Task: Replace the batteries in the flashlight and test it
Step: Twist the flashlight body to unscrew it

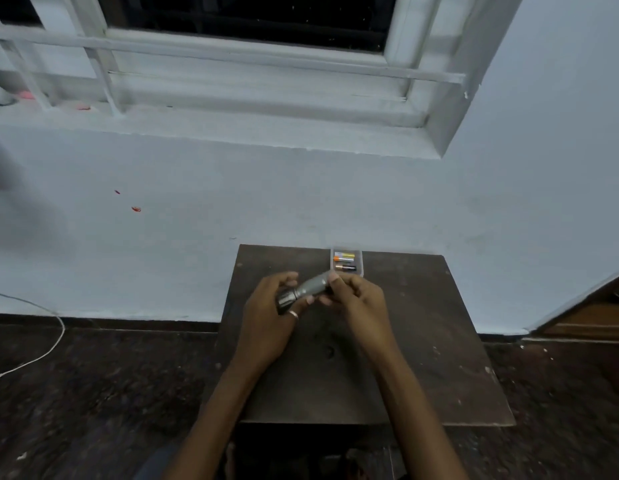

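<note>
Clear tray (pixel 362 263) holding batteries (pixel 345 261), both hands gripping flashlight (pixel 310 289)

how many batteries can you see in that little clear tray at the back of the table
3, as far as the view shows: all lie side by side in the clear tray. A yellow-tipped battery is farthest, an orange-ended battery is in the middle, and a black-and-copper battery is nearest. Others may be hidden inside the flashlight.

Grey flashlight (pixel 311 287), dark brown table (pixel 422 323).
The batteries (pixel 344 261) are orange, yellow, black and copper; the wall (pixel 301 195) is pale blue-white.
</note>
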The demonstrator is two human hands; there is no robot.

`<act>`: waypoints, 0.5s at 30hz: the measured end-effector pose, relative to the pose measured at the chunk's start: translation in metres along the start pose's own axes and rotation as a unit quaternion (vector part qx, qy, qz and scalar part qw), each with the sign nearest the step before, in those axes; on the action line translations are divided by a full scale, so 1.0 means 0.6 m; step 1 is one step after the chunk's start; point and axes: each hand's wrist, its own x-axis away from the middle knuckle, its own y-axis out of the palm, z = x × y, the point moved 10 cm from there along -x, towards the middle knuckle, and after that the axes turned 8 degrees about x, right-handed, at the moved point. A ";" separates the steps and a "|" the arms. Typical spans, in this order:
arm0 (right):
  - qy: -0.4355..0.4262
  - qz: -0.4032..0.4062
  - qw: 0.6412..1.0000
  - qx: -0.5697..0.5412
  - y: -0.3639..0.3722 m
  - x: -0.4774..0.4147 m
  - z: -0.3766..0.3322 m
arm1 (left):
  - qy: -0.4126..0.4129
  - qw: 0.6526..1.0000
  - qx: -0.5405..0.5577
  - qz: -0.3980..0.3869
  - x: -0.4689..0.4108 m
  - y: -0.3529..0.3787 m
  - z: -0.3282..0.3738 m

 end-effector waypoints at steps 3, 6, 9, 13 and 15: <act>0.049 0.016 0.996 -0.073 -0.032 0.030 0.033 | -0.093 0.991 0.096 0.012 0.034 0.010 -0.030; 0.083 0.035 0.993 -0.072 -0.054 0.038 0.055 | -0.147 0.972 0.184 0.007 0.043 0.025 -0.041; 0.073 0.065 0.995 -0.011 -0.077 0.040 0.054 | -0.169 0.961 0.221 -0.006 0.040 0.041 -0.047; 0.057 0.095 0.993 0.050 -0.096 0.037 0.058 | -0.199 0.948 0.248 -0.021 0.032 0.054 -0.062; 0.057 0.097 0.992 0.058 -0.099 0.033 0.060 | -0.203 0.947 0.248 -0.029 0.027 0.058 -0.065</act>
